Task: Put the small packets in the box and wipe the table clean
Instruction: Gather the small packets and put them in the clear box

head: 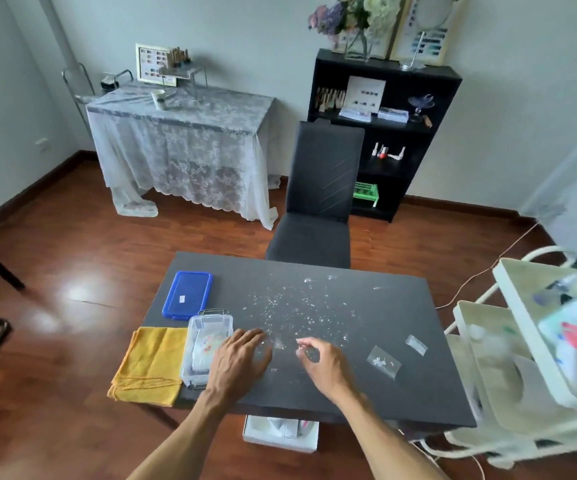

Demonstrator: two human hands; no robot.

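Dark worktop (366,393) fills the lower middle. Our left hand (237,363) lies flat and open beside the box (207,344). Our right hand (318,358) pinches something tiny and blurry; two packets (384,362) lie to its right.

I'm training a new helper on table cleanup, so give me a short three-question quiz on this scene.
1. True or false: the blue lid is on the clear box.
2. Which lies nearest the table's left edge? A) yellow cloth B) clear box C) blue lid
3. Fill in: the two clear packets lie to the ___ of the right hand.

Key: 1 false, it lies on the table behind the box; 2 A; 3 right.
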